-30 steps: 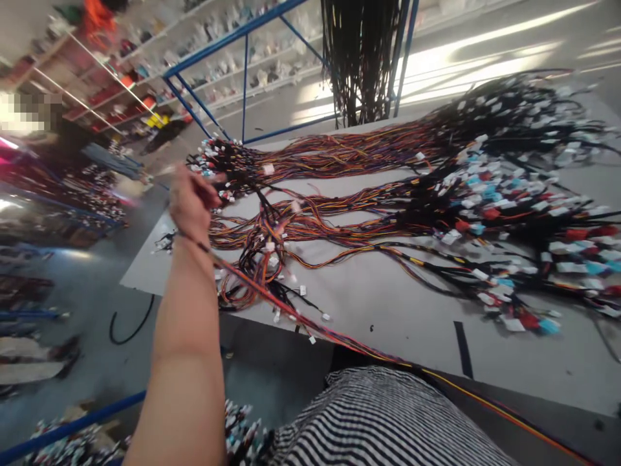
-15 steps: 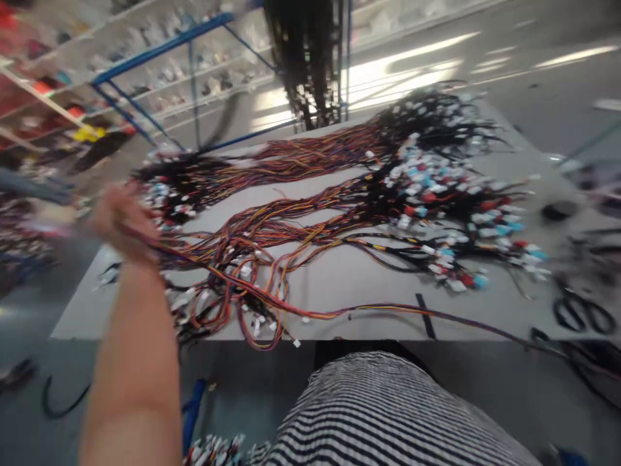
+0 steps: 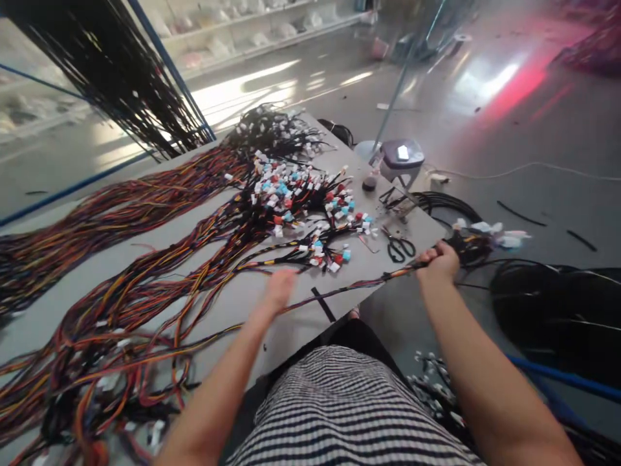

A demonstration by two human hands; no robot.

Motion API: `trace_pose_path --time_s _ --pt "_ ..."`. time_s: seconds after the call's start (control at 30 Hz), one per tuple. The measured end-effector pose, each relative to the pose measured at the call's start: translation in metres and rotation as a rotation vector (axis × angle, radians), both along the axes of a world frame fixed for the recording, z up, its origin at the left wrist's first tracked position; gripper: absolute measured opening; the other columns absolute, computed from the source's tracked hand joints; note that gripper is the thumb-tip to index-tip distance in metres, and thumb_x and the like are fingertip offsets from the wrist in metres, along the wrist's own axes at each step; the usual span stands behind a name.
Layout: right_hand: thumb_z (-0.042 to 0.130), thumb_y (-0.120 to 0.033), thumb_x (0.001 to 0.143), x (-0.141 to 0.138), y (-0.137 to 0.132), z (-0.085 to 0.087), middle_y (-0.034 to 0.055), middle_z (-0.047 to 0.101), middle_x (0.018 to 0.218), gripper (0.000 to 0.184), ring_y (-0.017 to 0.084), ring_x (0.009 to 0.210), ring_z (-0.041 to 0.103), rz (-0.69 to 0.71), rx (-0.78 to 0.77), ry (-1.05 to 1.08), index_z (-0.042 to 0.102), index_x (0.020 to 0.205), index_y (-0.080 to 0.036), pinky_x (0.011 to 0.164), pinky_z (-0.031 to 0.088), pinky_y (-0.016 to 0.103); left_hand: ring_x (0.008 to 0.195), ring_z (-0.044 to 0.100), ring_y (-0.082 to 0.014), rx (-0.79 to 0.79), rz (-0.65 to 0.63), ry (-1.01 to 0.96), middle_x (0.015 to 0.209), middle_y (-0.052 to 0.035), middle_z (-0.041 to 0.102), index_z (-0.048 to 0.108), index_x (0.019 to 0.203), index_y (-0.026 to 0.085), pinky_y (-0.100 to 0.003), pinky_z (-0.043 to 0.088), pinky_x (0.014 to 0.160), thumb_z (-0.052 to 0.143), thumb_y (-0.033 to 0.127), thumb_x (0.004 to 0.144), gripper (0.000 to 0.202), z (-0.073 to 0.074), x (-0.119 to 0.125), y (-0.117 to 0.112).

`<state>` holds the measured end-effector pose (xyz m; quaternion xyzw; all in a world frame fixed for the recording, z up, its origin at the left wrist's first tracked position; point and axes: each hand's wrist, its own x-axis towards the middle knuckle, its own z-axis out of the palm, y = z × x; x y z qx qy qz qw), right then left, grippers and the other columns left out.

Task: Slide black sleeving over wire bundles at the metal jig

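My right hand point(image 3: 439, 261) is closed round a wire harness point(image 3: 352, 285) at the table's right edge. Beyond the fist, white connectors point(image 3: 490, 234) on the harness end stick out past the edge. From there the orange and purple wires run left across the table front. My left hand point(image 3: 280, 291) hovers over or touches these same wires near the middle; motion blur hides its fingers, so its grip is unclear. Just behind it lies a bundle end with white, red and blue connectors point(image 3: 327, 255).
Long wire bundles point(image 3: 145, 188) cover the left and back of the white table point(image 3: 272, 346). Scissors point(image 3: 400, 247) and a black strip point(image 3: 323, 304) lie on it. A stool point(image 3: 402, 155) and coiled black tubing point(image 3: 451, 207) are beyond the right edge. Dark cables hang at the back left point(image 3: 107, 71).
The view has swung to the right. My left hand has gone from the far left bundle to the middle of the table front. My right hand, unseen before, now shows holding the harness.
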<state>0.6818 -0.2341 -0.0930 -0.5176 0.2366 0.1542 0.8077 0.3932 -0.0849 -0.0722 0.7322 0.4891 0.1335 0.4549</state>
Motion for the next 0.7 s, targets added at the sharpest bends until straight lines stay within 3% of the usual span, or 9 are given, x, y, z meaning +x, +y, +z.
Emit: trace_pose_path --time_s 0.07,0.13,0.17,0.23,0.3,0.4,0.5,0.6,0.7 --pt "0.041 -0.013 0.083 0.022 0.019 -0.004 -0.0105 0.023 0.047 0.013 0.006 0.035 0.024 0.012 0.012 0.007 0.038 0.072 -0.019 0.034 0.021 0.016 0.101 0.065 -0.0174 -0.005 -0.331 -0.051 0.103 -0.0064 0.074 0.073 0.096 0.013 -0.03 0.048 0.097 0.055 0.01 0.087 0.02 -0.04 0.089 -0.024" --pt "0.041 -0.014 0.08 0.05 0.034 -0.01 -0.0115 0.024 0.047 0.006 0.007 0.035 0.025 0.023 0.009 0.013 0.041 0.077 -0.019 0.034 0.021 0.017 0.109 0.063 -0.0203 -0.027 -0.598 -0.061 0.116 -0.0094 0.07 0.067 0.117 0.015 -0.031 0.047 0.098 0.05 0.023 0.093 0.031 -0.072 0.158 -0.046" --pt "0.042 -0.015 0.078 0.066 0.04 -0.015 -0.0118 0.024 0.047 0.005 0.007 0.034 0.025 0.031 0.003 0.012 0.042 0.078 -0.019 0.034 0.021 0.017 0.108 0.063 -0.0212 -0.036 -0.662 -0.048 0.116 -0.0097 0.069 0.063 0.124 0.016 -0.032 0.048 0.096 0.044 0.028 0.096 0.036 -0.084 0.186 -0.054" --pt "0.044 -0.015 0.073 0.098 0.052 -0.026 -0.0123 0.024 0.046 0.006 0.006 0.034 0.025 0.054 -0.014 -0.002 0.042 0.078 -0.019 0.034 0.021 0.016 0.099 0.065 -0.022 -0.039 -0.646 0.013 0.106 -0.0079 0.072 0.063 0.124 0.018 -0.032 0.05 0.087 0.036 0.036 0.098 0.041 -0.099 0.229 -0.06" --pt "0.046 -0.016 0.069 0.132 0.066 -0.037 -0.0128 0.025 0.045 0.009 0.006 0.034 0.026 0.095 -0.027 -0.038 0.042 0.078 -0.019 0.034 0.022 0.016 0.09 0.066 -0.0219 -0.017 -0.591 0.077 0.093 -0.0062 0.072 0.068 0.11 0.02 -0.03 0.048 0.08 0.033 0.043 0.098 0.044 -0.106 0.264 -0.052" --pt "0.047 -0.018 0.068 0.184 0.09 -0.049 -0.0128 0.029 0.044 0.011 0.007 0.034 0.03 0.149 -0.064 -0.133 0.043 0.078 -0.019 0.035 0.025 0.016 0.083 0.063 -0.0201 -0.009 -0.548 0.057 0.082 -0.005 0.07 0.07 0.091 0.019 -0.027 0.045 0.076 0.034 0.045 0.097 0.045 -0.112 0.316 -0.022" --pt "0.046 -0.02 0.07 0.228 0.12 -0.058 -0.0122 0.032 0.044 0.011 0.009 0.033 0.036 0.184 -0.139 -0.268 0.044 0.081 -0.02 0.035 0.028 0.018 0.083 0.06 -0.0188 -0.027 -0.505 -0.056 0.082 -0.0041 0.068 0.069 0.09 0.018 -0.026 0.043 0.076 0.038 0.041 0.095 0.039 -0.121 0.362 0.014" --pt "0.042 -0.02 0.072 0.254 0.145 -0.068 -0.0111 0.034 0.046 0.014 0.011 0.035 0.042 0.239 -0.252 -0.364 0.046 0.086 -0.02 0.037 0.032 0.02 0.08 0.057 -0.0182 -0.056 -0.443 -0.086 0.077 -0.0031 0.065 0.069 0.088 0.017 -0.026 0.042 0.073 0.043 0.041 0.093 0.036 -0.133 0.39 0.039" --pt "0.038 -0.018 0.074 0.26 0.158 -0.083 -0.0091 0.038 0.049 0.021 0.013 0.04 0.047 0.28 -0.413 -0.384 0.049 0.093 -0.019 0.041 0.037 0.022 0.072 0.053 -0.0167 -0.076 -0.379 -0.011 0.067 -0.0011 0.06 0.068 0.079 0.015 -0.025 0.039 0.067 0.049 0.043 0.089 0.035 -0.145 0.395 0.054"
